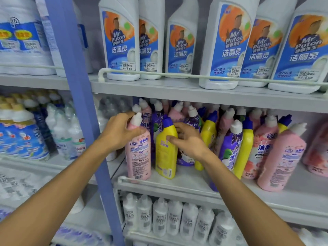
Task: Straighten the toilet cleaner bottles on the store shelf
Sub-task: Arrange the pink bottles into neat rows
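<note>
My left hand (120, 128) is clenched round the neck of the pink bottle (139, 153) at the left end of the middle shelf (195, 181). That bottle stands near the front edge with its back label and barcode facing out. Just beside it is the yellow bottle (166, 150), which is tilted a little. My right hand (188, 141) grasps its shoulder, thumb on the front and fingers curled behind.

I'd say I am squaring up these first two, with most of the row yet to do. Next I need to turn the pink one label-forward, set the yellow one upright, and press both into line without knocking the packed ones behind. Further right, a purple bottle (230, 150) and a far pink bottle (282, 157) lean and will need the same.

Counting, I see four yellow ones on this shelf, though the fourth shows little more than its blue cap. The pink and purple ones overlap too much for a sure number. The shelf above carries six big white bottles (120, 41), all upright.
</note>
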### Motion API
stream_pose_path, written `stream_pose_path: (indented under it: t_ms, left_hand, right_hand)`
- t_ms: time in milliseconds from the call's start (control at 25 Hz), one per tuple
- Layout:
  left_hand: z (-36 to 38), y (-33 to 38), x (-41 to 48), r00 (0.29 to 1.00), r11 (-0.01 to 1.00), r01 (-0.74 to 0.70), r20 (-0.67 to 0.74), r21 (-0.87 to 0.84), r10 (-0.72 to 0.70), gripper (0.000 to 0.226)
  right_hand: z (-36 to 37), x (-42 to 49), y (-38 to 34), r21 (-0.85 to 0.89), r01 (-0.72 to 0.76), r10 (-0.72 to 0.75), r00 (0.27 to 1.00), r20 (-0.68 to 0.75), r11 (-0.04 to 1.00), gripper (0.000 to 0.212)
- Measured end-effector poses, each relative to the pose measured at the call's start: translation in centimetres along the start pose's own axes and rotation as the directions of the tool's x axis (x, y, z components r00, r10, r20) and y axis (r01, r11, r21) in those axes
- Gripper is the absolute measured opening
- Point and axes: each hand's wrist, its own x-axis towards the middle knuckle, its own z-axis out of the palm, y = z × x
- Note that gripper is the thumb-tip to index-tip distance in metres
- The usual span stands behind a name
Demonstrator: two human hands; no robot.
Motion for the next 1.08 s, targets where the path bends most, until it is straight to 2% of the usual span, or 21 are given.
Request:
stream_pose_path:
  t_ms: [120,280,320,360,440,480,520,600,640,680,760,840,960,1080]
  left_hand:
    - [1.0,0.2,-0.4,0.998,0.999,0.026,-0.058,0.026,-0.024,0.047]
    - [1.3,-0.4,-0.4,0.998,0.999,0.029,-0.046,-0.028,-0.03,0.045]
    - [1.2,-0.6,-0.4,0.999,1.0,0.013,-0.038,-0.024,-0.014,0.047]
    - [1.1,-0.7,-0.4,0.999,1.0,0.0,-0.037,-0.025,-0.001,0.049]
    - [1.3,-0.8,-0.7,0.999,0.999,-0.01,-0.051,-0.045,0.008,0.05]
    - [1.4,-0.9,-0.7,0.999,0.998,-0.011,-0.054,-0.06,0.008,0.051]
    - [1.5,-0.9,-0.8,0.999,0.997,-0.012,-0.054,-0.072,0.008,0.053]
    - [1.5,-1.1,-0.8,0.998,0.997,-0.026,-0.055,-0.079,0.022,0.057]
    - [1.5,-1.1,-0.8,0.998,0.997,-0.031,-0.057,-0.076,0.027,0.058]
    - [1.5,-1.1,-0.8,0.998,0.997,-0.033,-0.062,-0.074,0.028,0.058]
    - [1.6,-1.0,-1.0,0.997,0.996,-0.035,-0.066,-0.081,0.03,0.057]
    - [1.6,-0.9,-1.0,0.997,0.995,-0.038,-0.07,-0.097,0.031,0.058]
    - [1.6,-1.0,-1.0,0.997,0.994,-0.037,-0.065,-0.103,0.03,0.058]
    - [1.5,-1.2,-0.9,0.998,0.994,-0.028,-0.061,-0.102,0.021,0.057]
  right_hand:
    - [2.2,1.7,-0.4,0.082,0.017,-0.025,0.995,0.092,0.997,0.043]
    - [2.7,3.0,-0.7,0.097,0.058,-0.074,0.983,0.168,0.994,0.042]
    - [2.0,3.2,-0.9,0.087,0.071,-0.083,0.986,0.142,0.994,0.04]
    - [1.2,3.6,-1.4,0.061,0.085,-0.089,0.995,0.055,0.995,0.035]
    - [-0.8,5.3,-2.3,-0.057,0.081,-0.091,0.972,-0.215,0.995,0.011]
    - [-1.4,6.4,-2.8,-0.079,0.057,-0.079,0.949,-0.306,0.995,0.019]
    - [-1.6,7.3,-3.1,-0.114,0.027,-0.064,0.94,-0.335,0.993,0.029]
    - [-0.7,8.7,-3.4,-0.295,-0.048,-0.06,0.935,-0.348,0.954,0.039]
    - [0.1,9.0,-3.4,-0.332,-0.085,-0.045,0.93,-0.364,0.94,0.037]
    - [0.8,9.3,-3.4,-0.313,-0.103,-0.026,0.924,-0.381,0.944,0.032]
    - [1.2,9.8,-3.1,-0.262,-0.133,0.009,0.905,-0.426,0.956,0.036]
    - [1.0,10.2,-2.3,-0.316,-0.149,-0.008,0.895,-0.447,0.937,0.029]
    - [0.6,9.8,-1.8,-0.431,-0.086,-0.107,0.908,-0.405,0.898,0.018]
    - [0.5,8.7,-2.0,-0.394,0.021,-0.173,0.92,-0.353,0.919,0.016]
